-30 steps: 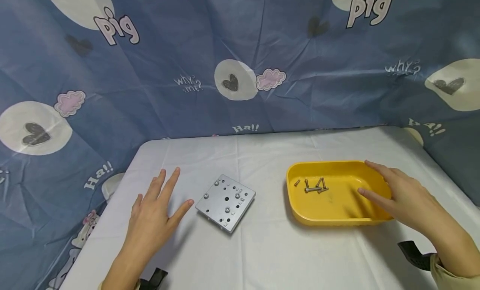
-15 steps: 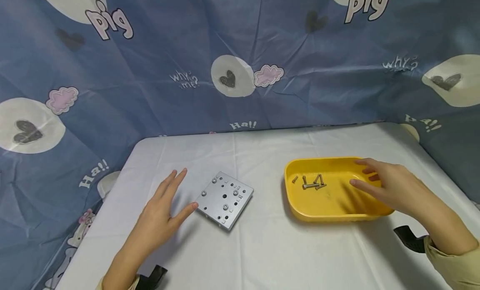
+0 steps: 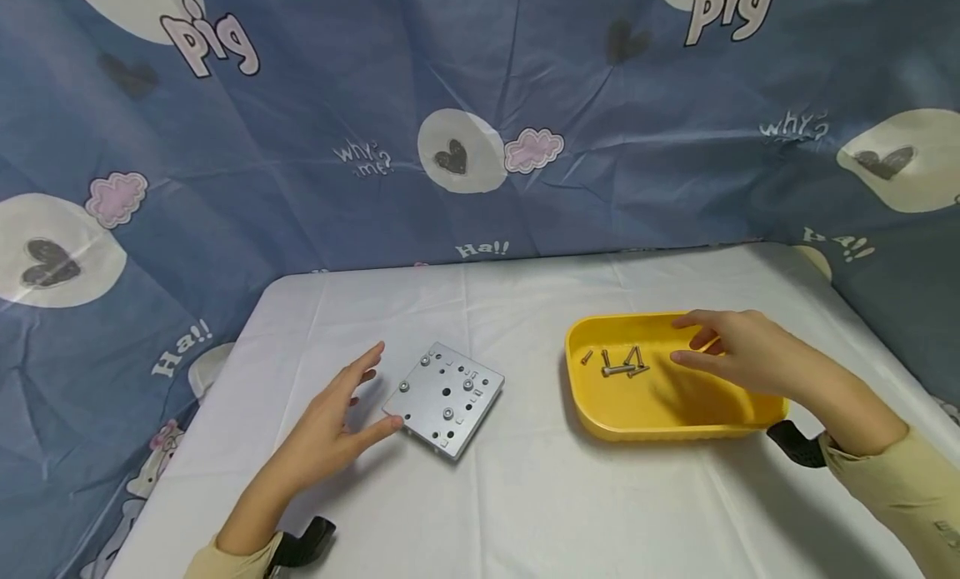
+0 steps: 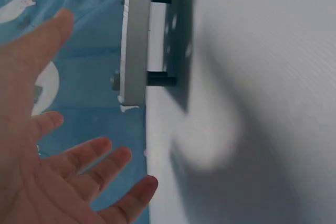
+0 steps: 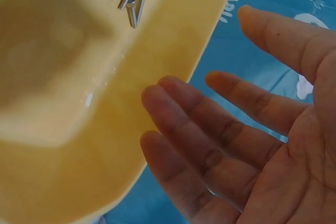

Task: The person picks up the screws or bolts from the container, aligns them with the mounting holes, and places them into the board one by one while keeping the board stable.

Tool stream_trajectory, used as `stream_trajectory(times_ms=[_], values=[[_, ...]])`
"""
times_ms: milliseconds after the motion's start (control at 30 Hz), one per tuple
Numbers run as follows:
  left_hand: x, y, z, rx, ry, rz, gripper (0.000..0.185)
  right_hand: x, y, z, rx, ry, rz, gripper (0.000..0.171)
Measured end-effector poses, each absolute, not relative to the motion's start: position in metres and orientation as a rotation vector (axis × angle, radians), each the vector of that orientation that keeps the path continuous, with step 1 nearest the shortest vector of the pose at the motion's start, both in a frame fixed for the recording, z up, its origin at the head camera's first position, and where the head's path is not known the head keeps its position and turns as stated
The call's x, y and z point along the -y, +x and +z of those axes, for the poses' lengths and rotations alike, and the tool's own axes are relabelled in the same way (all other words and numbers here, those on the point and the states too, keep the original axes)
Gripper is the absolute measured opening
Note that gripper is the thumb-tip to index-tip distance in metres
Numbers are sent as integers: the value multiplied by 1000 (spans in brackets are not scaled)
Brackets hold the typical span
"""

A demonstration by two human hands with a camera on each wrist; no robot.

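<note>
A square silver metal plate point(image 3: 427, 406) with holes lies on the white cloth, several screws point(image 3: 447, 413) standing in it. Seen edge-on in the left wrist view, the plate point(image 4: 136, 40) is raised off the cloth, screw shanks point(image 4: 161, 81) protruding below. My left hand point(image 3: 326, 433) hovers at its left side, fingers spread; the thumb overlaps the plate's corner in the head view but is apart from it in the wrist view. Over the yellow tray point(image 3: 622, 406) hangs my right hand point(image 3: 750, 354), fingers loosely bent and holding nothing. Several loose screws point(image 3: 618, 369) lie left of its fingertips.
The white-covered table point(image 3: 525, 512) carries the plate left of centre and the tray at right. A blue printed cloth point(image 3: 337, 204) hangs behind the table and along its sides. Black straps point(image 3: 303, 546) are on both wrists.
My right hand has moved left, further over the tray and closer to the screws. My left hand has shifted slightly right toward the plate, its fingers turning inward. The view has shifted slightly.
</note>
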State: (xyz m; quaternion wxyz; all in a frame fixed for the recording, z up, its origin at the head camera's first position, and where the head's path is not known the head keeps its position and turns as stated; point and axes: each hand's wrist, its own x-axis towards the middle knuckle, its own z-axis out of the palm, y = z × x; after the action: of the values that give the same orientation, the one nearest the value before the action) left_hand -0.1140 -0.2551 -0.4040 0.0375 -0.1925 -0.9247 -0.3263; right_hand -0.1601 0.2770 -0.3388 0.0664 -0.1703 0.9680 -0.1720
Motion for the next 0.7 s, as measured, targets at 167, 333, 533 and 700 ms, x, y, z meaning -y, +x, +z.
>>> stream_trajectory(times_ms=[167,333,533,700], values=[[260,-121,-413,2875,-586,-1066,102,-270,-170,-338,-2831,-535,-536,58],[263,-126,-422,2927,-555,-1113,106,-264,-181,-340,-2760,-571,-544,55],[263,-134,-428,2961,-570,-1199,111,-257,-193,-344,-2664,-585,-524,52],[262,-139,-432,2987,-627,-1254,114,-256,-198,-350,-2611,-560,-488,47]])
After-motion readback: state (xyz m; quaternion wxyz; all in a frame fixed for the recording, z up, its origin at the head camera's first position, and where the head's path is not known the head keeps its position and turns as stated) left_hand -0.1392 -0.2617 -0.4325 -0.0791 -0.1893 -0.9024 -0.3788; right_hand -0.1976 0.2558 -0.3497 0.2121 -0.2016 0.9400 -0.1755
